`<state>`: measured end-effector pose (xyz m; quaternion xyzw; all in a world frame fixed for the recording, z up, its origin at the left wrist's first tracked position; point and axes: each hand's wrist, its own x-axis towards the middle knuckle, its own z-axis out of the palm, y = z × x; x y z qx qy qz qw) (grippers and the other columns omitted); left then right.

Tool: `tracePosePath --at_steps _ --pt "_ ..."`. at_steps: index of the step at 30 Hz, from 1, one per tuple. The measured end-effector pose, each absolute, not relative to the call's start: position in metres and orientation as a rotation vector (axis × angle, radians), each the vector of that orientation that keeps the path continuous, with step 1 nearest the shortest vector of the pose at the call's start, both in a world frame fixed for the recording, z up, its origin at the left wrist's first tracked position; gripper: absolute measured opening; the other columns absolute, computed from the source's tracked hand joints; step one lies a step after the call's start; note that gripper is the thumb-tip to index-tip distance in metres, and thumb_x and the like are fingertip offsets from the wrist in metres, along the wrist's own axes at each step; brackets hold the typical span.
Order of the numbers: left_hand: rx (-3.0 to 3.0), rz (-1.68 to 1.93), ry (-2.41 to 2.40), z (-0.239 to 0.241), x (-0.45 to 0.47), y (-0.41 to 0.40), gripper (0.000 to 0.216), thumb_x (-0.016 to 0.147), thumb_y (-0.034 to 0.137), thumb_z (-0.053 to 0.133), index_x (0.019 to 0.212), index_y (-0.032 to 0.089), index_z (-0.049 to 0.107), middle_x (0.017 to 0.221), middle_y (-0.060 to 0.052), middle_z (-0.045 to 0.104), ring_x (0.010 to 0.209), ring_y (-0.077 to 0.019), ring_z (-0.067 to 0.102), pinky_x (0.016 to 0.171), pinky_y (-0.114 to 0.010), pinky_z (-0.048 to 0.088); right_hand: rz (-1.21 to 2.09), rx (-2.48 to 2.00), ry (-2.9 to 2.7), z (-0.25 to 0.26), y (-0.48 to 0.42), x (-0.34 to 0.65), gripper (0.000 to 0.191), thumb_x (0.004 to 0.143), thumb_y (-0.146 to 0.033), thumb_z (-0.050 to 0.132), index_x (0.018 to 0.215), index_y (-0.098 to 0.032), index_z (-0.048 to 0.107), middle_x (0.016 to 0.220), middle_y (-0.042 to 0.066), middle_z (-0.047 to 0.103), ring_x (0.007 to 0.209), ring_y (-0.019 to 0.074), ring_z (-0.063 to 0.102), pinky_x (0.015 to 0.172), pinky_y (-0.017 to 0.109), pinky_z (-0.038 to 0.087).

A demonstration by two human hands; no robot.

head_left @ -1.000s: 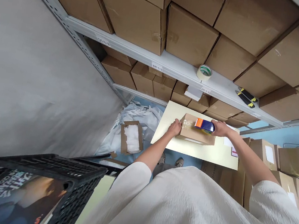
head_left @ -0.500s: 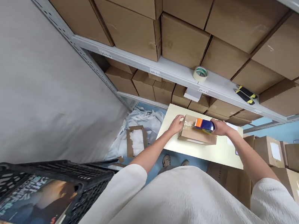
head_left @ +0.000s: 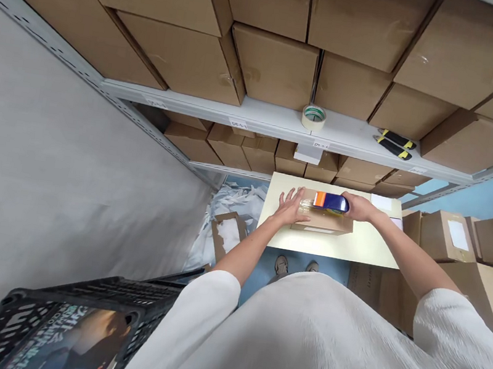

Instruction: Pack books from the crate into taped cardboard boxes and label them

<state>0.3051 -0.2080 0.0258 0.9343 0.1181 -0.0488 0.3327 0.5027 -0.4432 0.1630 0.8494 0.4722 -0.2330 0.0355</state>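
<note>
On a pale table [head_left: 280, 238] lies a small cardboard box [head_left: 329, 224] with clear tape showing near its left end. My left hand [head_left: 290, 209] rests against that end, fingers spread over its edge and top. My right hand [head_left: 357, 207] grips a blue and orange tape dispenser [head_left: 334, 203], which sits over the top of the box. The dispenser hides part of the box top, and its handle is mostly covered by my fingers.
Ahead stands a grey shelf [head_left: 276, 116] full of cardboard boxes, bearing a tape roll [head_left: 314, 118] and two black-yellow cutters [head_left: 396, 144]. A black crate [head_left: 113, 288] is at lower left. More boxes [head_left: 453, 238] are stacked right. White scraps [head_left: 244, 200] lie on the floor.
My left hand has opened from curled at the box's left end to spread across its edge. The dispenser stays over the box top in my right hand. The view has shifted slightly.
</note>
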Motion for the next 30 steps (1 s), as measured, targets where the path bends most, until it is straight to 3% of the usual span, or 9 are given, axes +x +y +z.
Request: tracePosePath --at_steps 7,15,30 --pt "2.521 -0.226 0.335 0.037 0.31 -0.21 0.128 0.088 0.07 0.079 0.181 0.027 0.003 0.187 -0.016 0.017 0.173 -0.0455 0.008 0.134 -0.071 -0.009 -0.758 2.429 1.52 0.179 -0.445 0.509 0.044 0.087 -0.036 0.074 0.127 -0.025 0.059 0.125 0.013 0.078 0.107 0.0337 0.073 0.079 0.036 0.044" --pt "2.555 -0.26 0.356 0.037 0.311 -0.214 0.124 0.089 0.072 0.075 0.182 0.03 0.004 0.188 -0.014 0.016 0.173 -0.0453 0.008 0.135 -0.069 -0.011 -0.742 2.413 1.55 0.186 -0.469 0.526 0.04 0.083 -0.032 0.076 0.119 -0.026 0.062 0.113 0.012 0.079 0.105 0.0348 0.074 0.089 0.04 0.044" --pt "2.602 -0.31 0.365 0.035 0.313 -0.212 0.12 0.091 0.074 0.07 0.182 0.029 0.003 0.188 -0.014 0.016 0.173 -0.0459 0.011 0.135 -0.07 -0.007 -0.711 2.527 1.354 0.166 -0.627 0.609 0.035 0.077 -0.03 0.078 0.108 -0.027 0.061 0.108 0.01 0.079 0.101 0.0349 0.073 0.094 0.043 0.042"
